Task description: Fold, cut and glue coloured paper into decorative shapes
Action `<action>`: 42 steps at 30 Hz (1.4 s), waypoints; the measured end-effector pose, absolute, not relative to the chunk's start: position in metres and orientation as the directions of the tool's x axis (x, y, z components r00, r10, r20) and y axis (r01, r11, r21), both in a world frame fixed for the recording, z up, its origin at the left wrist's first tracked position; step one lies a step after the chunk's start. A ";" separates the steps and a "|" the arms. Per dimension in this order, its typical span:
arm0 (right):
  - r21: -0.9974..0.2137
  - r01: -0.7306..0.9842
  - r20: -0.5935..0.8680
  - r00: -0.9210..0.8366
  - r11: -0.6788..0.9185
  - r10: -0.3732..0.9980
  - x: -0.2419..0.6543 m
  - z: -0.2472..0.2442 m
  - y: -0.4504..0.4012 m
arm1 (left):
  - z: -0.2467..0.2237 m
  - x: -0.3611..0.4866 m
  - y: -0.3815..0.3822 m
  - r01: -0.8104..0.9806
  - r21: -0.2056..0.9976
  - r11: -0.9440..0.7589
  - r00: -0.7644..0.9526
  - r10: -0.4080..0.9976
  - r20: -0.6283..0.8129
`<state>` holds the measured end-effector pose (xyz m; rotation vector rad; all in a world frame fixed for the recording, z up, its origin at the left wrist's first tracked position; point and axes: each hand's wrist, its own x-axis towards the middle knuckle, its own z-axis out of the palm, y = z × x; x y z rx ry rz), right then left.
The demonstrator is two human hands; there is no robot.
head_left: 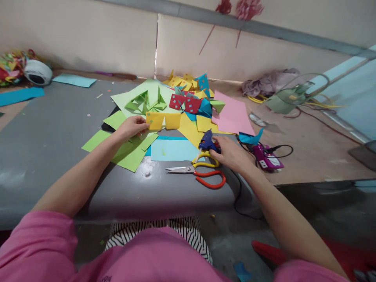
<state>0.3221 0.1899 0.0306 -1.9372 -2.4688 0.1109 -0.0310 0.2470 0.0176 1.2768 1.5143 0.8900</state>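
Observation:
My left hand (pixel 135 127) pinches the left end of a folded yellow paper strip (pixel 172 121) that bears small green squares near that end. Over on the right, my right hand (pixel 227 150) is closed round a blue glue gun (pixel 206 141), its nozzle pointing down and to the left. Just below the glue gun lie scissors (pixel 205 172) with one yellow and one red handle, blades to the left. A light blue paper sheet (pixel 173 150) rests between my hands. Green paper sheets (pixel 131 156) lie under and around my left hand.
Behind my hands are folded green paper pieces (pixel 147 102), a spotted red paper piece (pixel 185 103) and pink paper (pixel 232 113). A purple power strip (pixel 267 158) with cords sits at right. A white roll (pixel 38 72) stands far left.

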 end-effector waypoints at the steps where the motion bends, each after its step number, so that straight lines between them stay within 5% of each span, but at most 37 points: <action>1: -0.028 0.973 -0.056 -0.229 0.228 0.972 0.320 0.031 0.194 | 0.017 -0.032 0.248 0.253 0.946 0.203 -0.020 0.979 -0.205; 5: 0.056 0.974 -0.046 -0.216 0.219 0.975 0.320 0.042 0.203 | 0.009 -0.033 0.253 0.127 0.964 0.232 -0.006 0.972 -0.233; 7: -0.035 0.982 -0.001 -0.184 0.184 0.983 0.321 0.052 0.203 | 0.006 -0.032 0.255 0.079 0.963 0.259 0.010 0.965 -0.260; 10: -0.442 0.889 0.023 -0.127 0.124 0.992 0.311 0.068 0.200 | 0.005 -0.030 0.256 0.025 0.951 0.309 0.055 0.949 -0.310; 12: -0.751 0.656 -0.038 -0.168 0.083 0.985 0.293 0.073 0.198 | 0.006 -0.028 0.256 -0.008 0.941 0.338 0.077 0.939 -0.336; 15: -0.934 0.357 -0.103 -0.297 0.010 0.949 0.254 0.068 0.199 | 0.006 -0.026 0.254 -0.057 0.930 0.364 0.064 0.931 -0.360; 21: -0.755 0.614 0.013 -0.338 0.231 0.941 0.204 0.039 0.209 | 0.004 -0.023 0.252 -0.122 0.928 0.352 0.056 0.936 -0.348; 27: -0.640 0.725 -0.013 -0.340 0.253 0.940 0.206 0.025 0.210 | 0.006 -0.019 0.250 -0.132 0.922 0.363 0.062 0.932 -0.358; 42: -0.592 0.750 0.037 -0.341 0.296 0.939 0.203 0.023 0.208 | 0.010 -0.017 0.245 -0.131 0.930 0.342 0.117 0.937 -0.328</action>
